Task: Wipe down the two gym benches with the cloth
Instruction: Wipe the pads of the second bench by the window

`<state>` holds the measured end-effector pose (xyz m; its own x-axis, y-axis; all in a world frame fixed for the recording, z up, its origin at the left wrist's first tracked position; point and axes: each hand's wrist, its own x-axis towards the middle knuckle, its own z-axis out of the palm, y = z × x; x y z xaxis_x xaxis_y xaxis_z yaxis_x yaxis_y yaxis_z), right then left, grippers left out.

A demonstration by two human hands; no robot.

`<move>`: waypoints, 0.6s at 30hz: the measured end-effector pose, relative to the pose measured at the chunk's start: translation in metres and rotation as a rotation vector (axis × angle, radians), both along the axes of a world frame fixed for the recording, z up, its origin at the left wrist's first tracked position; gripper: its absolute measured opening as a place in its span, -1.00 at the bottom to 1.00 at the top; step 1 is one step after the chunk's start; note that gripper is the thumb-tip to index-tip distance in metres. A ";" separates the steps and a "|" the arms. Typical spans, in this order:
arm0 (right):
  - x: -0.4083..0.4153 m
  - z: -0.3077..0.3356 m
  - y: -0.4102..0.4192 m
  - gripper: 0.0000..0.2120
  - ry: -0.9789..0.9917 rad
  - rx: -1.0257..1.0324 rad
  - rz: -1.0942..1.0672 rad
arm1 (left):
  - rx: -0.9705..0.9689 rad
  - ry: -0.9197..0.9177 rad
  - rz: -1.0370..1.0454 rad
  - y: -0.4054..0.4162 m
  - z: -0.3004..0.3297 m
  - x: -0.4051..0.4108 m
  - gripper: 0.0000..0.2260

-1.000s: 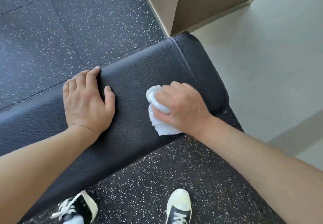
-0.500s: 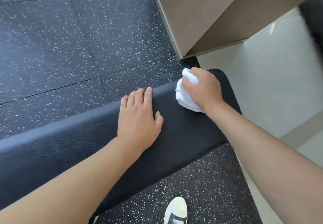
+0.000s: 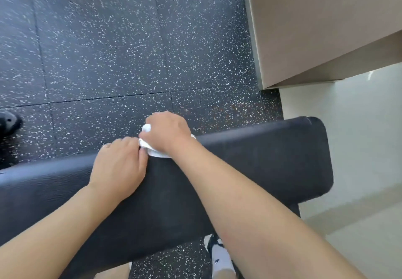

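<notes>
A black padded gym bench (image 3: 261, 165) runs across the view from left to right, its right end rounded. My right hand (image 3: 167, 130) grips a bunched white cloth (image 3: 155, 151) at the bench's far edge, near the middle. My left hand (image 3: 118, 165) rests on the pad just left of it, fingers reaching over the far edge and the thumb touching the cloth. Most of the cloth is hidden under my right hand. Only one bench is in view.
Speckled black rubber floor (image 3: 108, 50) lies beyond the bench. A beige wall corner (image 3: 315, 28) stands at the top right, with pale smooth floor (image 3: 359, 137) beside it. A dark object (image 3: 8, 122) sits at the left edge. My shoe (image 3: 217, 254) shows below the bench.
My right hand has slid the cloth left along the bench's far edge, away from the right end, until it meets my left hand. The view has shifted right and forward.
</notes>
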<state>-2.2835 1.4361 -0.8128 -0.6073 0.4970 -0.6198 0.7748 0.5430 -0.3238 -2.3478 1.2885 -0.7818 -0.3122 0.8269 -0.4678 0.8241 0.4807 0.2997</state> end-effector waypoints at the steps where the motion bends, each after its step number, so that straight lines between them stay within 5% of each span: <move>1: -0.021 -0.005 -0.014 -0.80 0.013 -0.051 0.008 | -0.008 0.018 0.053 -0.010 0.001 -0.011 -0.65; 8: -0.057 -0.022 -0.037 -0.80 0.039 -0.202 0.034 | -0.055 0.122 0.177 -0.046 0.003 -0.039 -0.66; 18: 0.058 -0.006 0.061 -0.79 0.073 -0.137 0.043 | 0.081 0.080 0.219 0.049 -0.003 0.071 -0.73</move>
